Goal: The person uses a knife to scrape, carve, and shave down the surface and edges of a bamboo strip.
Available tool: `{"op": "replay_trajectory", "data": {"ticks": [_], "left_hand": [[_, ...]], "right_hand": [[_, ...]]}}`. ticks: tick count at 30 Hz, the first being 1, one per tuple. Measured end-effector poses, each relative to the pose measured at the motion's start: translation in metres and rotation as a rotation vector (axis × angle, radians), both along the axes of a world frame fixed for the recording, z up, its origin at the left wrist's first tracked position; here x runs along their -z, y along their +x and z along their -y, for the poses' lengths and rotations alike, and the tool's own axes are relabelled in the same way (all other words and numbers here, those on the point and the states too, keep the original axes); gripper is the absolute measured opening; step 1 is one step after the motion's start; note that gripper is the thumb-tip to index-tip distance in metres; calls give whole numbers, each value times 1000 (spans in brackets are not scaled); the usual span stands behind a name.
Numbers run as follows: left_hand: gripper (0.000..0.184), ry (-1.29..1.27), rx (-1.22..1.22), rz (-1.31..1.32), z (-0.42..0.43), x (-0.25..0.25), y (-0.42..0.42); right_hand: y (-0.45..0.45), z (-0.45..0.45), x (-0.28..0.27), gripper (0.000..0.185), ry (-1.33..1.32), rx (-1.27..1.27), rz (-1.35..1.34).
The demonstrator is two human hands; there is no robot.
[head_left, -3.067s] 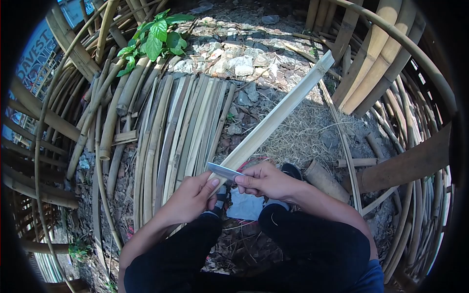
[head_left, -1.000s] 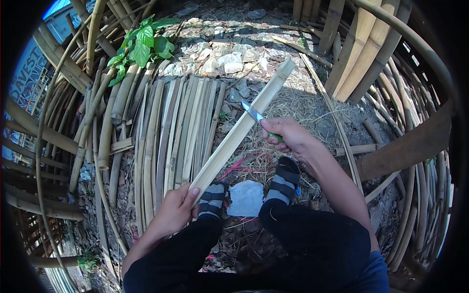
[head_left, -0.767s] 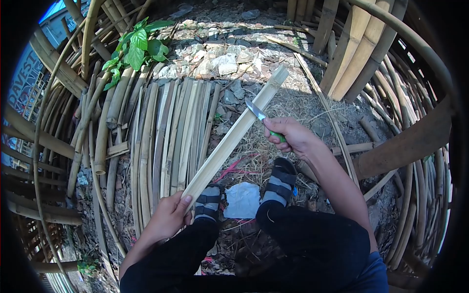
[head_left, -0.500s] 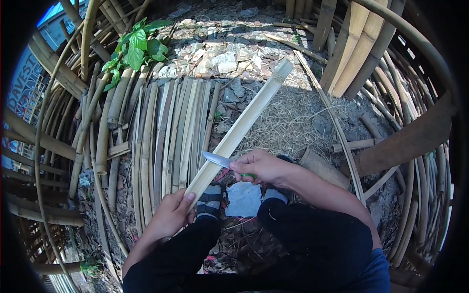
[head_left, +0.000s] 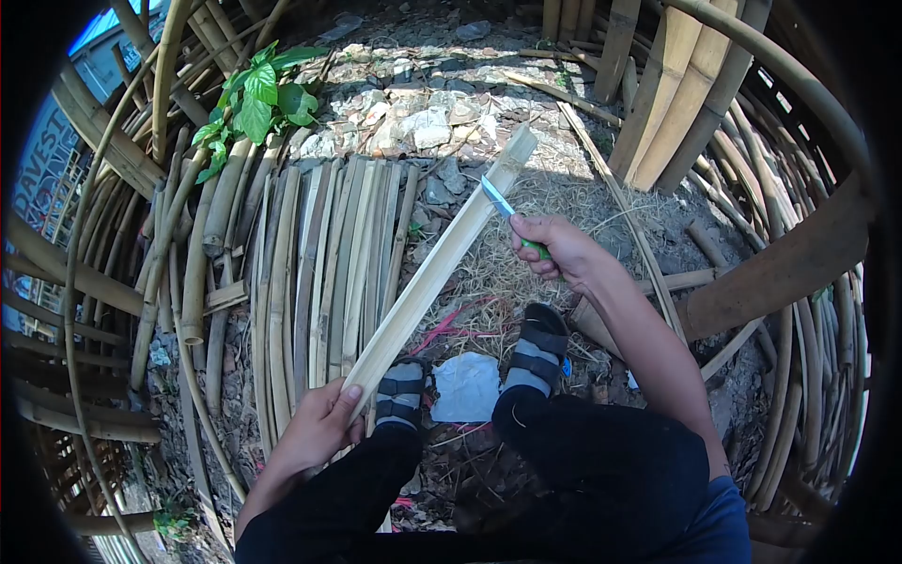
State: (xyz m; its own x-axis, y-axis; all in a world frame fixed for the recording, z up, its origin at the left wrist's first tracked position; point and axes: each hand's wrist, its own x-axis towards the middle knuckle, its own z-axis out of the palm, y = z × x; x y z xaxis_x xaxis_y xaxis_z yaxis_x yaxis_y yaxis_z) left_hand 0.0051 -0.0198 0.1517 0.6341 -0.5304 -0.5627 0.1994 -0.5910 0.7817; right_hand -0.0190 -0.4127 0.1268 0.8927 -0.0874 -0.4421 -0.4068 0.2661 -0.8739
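Observation:
My left hand [head_left: 324, 423] is closed around the near end of a split bamboo strip [head_left: 437, 268], whose pale inner face is turned up. The strip slants away from me to the upper right. In my right hand [head_left: 556, 249] is a knife [head_left: 497, 195] with a green handle, gripped in closed fingers. Its blade lies against or just over the strip near the far end; actual contact I cannot tell. Below the strip are my sandalled feet [head_left: 534, 350] and a flat whitish piece [head_left: 466, 387] on the ground between them.
Several split bamboo strips [head_left: 324, 254] lie side by side at the left. Thin shavings [head_left: 526, 254] cover the ground ahead. Thick bamboo poles [head_left: 681, 103] stand at the upper right, and a leafy plant [head_left: 258, 99] grows at the upper left. Stones [head_left: 427, 127] lie beyond.
My right hand has moved the knife up and away along the strip, from near its lower part to near its far end. The strip's far end has dropped slightly left; my left hand keeps its grip.

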Motion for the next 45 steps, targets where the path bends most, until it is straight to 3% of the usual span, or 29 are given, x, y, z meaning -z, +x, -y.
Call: {"op": "replay_trajectory", "data": {"ticks": [3, 9, 23, 25, 29, 33, 35, 38, 42, 45], "left_hand": [[37, 27, 6, -38, 1, -2, 1], [38, 6, -14, -100, 10, -3, 2], [38, -5, -2, -55, 9, -12, -1], [37, 10, 21, -43, 3, -10, 0], [38, 17, 51, -32, -2, -6, -1], [39, 46, 44, -37, 3, -4, 1], [39, -5, 14, -76, 6, -3, 0], [39, 5, 49, -71, 5, -5, 0], [38, 17, 42, -69, 3, -7, -2], [38, 15, 45, -76, 1, -3, -1]], "right_hand": [[-2, 12, -2, 40, 2, 52, -35], [-18, -84, 11, 38, 73, -412, 1], [-9, -53, 1, 39, -13, -310, -30], [-4, -33, -3, 40, -59, -137, -43], [-2, 2, 0, 38, -6, -65, -6], [-11, -26, -3, 40, -25, -121, -36], [-16, -53, 2, 39, 52, -377, -18], [-21, -73, -1, 38, -4, -384, -70], [-15, -40, -4, 36, -9, -245, -39], [-12, -30, 2, 38, -36, -277, -49]]}}
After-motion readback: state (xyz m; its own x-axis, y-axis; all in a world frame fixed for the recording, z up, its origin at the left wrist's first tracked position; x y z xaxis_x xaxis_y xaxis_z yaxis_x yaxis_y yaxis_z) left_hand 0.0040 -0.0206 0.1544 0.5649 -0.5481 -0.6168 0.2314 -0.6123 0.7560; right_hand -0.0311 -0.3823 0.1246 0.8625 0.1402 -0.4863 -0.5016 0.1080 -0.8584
